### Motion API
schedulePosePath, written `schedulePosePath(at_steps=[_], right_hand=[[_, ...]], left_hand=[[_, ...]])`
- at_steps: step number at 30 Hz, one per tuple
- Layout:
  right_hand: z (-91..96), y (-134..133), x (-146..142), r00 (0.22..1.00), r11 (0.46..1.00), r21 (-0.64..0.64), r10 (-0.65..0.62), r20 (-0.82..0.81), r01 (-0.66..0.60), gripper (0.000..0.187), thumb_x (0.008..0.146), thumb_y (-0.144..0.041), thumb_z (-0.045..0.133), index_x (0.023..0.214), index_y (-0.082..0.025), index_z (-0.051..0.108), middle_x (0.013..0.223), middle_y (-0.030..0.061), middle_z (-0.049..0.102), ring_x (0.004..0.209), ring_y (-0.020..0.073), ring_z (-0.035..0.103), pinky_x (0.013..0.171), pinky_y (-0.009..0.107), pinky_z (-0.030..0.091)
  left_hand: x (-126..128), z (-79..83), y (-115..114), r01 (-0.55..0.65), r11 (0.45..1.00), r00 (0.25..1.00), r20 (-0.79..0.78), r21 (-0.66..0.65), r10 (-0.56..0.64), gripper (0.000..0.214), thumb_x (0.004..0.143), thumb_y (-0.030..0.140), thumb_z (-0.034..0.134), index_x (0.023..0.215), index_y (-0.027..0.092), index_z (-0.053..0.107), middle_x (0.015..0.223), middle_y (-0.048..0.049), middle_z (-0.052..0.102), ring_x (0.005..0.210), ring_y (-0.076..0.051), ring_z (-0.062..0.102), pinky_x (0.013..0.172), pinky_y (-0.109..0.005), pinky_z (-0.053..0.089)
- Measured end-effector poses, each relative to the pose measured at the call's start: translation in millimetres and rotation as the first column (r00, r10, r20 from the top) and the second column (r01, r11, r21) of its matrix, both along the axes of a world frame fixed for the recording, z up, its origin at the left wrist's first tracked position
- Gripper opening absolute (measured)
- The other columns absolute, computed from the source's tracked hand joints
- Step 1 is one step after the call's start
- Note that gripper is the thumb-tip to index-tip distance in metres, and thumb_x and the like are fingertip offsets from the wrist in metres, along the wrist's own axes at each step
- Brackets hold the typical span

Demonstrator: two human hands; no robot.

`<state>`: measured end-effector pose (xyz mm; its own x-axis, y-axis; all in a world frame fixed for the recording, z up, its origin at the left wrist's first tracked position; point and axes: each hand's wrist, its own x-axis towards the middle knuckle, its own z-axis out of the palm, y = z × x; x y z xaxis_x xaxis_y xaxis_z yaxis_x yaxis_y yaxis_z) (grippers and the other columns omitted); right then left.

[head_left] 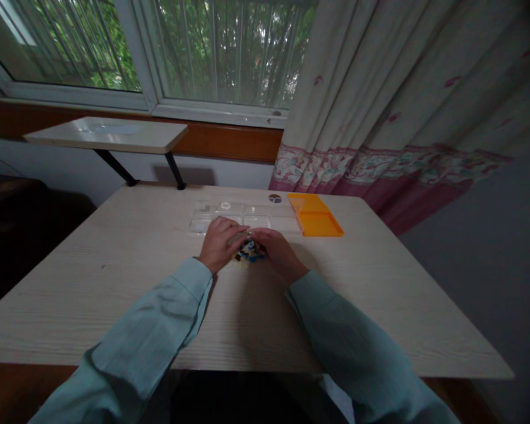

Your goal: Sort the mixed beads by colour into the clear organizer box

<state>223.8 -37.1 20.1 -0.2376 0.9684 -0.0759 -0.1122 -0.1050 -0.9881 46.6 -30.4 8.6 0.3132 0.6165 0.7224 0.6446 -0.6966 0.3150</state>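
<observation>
My left hand [219,242] and my right hand [277,252] rest side by side on the pale wooden table [115,282], fingers curled round a small heap of little coloured pieces [248,253], blue, yellow and white. Both hands touch the heap and cover most of it. What each finger grips is hidden. Just beyond the hands lies a clear plastic compartment box [242,215], with its orange lid [315,215] lying open to its right.
A small dark round disc [274,198] lies behind the box. A white shelf on black brackets [108,134] juts from the wall under the window. A flowered curtain [393,118] hangs at the right. The table's front edge is near my sleeves.
</observation>
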Motion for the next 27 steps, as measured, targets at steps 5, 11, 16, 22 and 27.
schedulePosePath(at_steps=[5,11,16,22,27], right_hand=[[3.3,-2,0,0.999,0.999,-0.018,0.034,-0.037,-0.034,0.032,0.066,-0.046,0.071,0.075,-0.016,0.065,0.057,-0.0054,0.045,0.052,0.0064,0.034,0.048,0.022,0.024],[3.2,-2,1,0.994,0.997,-0.037,0.070,-0.081,-0.073,0.032,0.066,-0.045,0.072,0.069,-0.016,0.061,0.057,-0.0059,0.042,0.052,0.0058,0.033,0.047,0.021,0.023],[3.3,-2,0,0.996,0.996,-0.034,0.079,-0.048,-0.081,0.033,0.069,-0.048,0.070,0.074,-0.016,0.064,0.056,-0.0066,0.042,0.051,0.0060,0.032,0.047,0.021,0.023],[-6.0,6,7,0.953,0.965,0.249,-0.147,0.265,0.079,0.027,0.076,-0.043,0.064,0.081,-0.018,0.072,0.069,-0.0006,0.062,0.065,0.0127,0.052,0.063,0.025,0.040],[-16.0,11,20,0.740,0.795,0.604,-0.373,0.559,-0.056,0.017,0.085,-0.027,0.058,0.084,-0.018,0.073,0.085,0.0057,0.065,0.083,0.0167,0.056,0.079,0.029,0.043]], left_hand=[[0,1.4,0,0.010,0.999,1.000,0.003,0.036,-0.010,0.024,0.088,0.039,0.060,0.103,0.022,0.070,0.087,-0.0049,0.067,0.087,-0.018,0.055,0.080,-0.035,0.043],[-2,2.6,0,0.020,0.998,1.000,0.004,0.051,-0.020,0.022,0.092,0.035,0.056,0.101,0.023,0.071,0.084,-0.0040,0.067,0.084,-0.017,0.054,0.078,-0.034,0.043],[-2,4.3,-2,0.008,1.000,1.000,-0.011,0.007,-0.008,0.024,0.093,0.035,0.052,0.103,0.024,0.072,0.086,-0.0045,0.067,0.086,-0.018,0.054,0.080,-0.034,0.043],[-12,1.7,6,-0.058,0.997,0.998,0.022,-0.055,0.059,0.025,0.093,0.037,0.051,0.098,0.024,0.072,0.087,-0.0051,0.067,0.089,-0.019,0.056,0.083,-0.038,0.044],[-29,-8.5,24,-0.232,0.970,0.969,0.068,-0.075,0.237,0.023,0.089,0.038,0.057,0.088,0.022,0.073,0.085,-0.0047,0.066,0.089,-0.021,0.055,0.085,-0.039,0.042]])
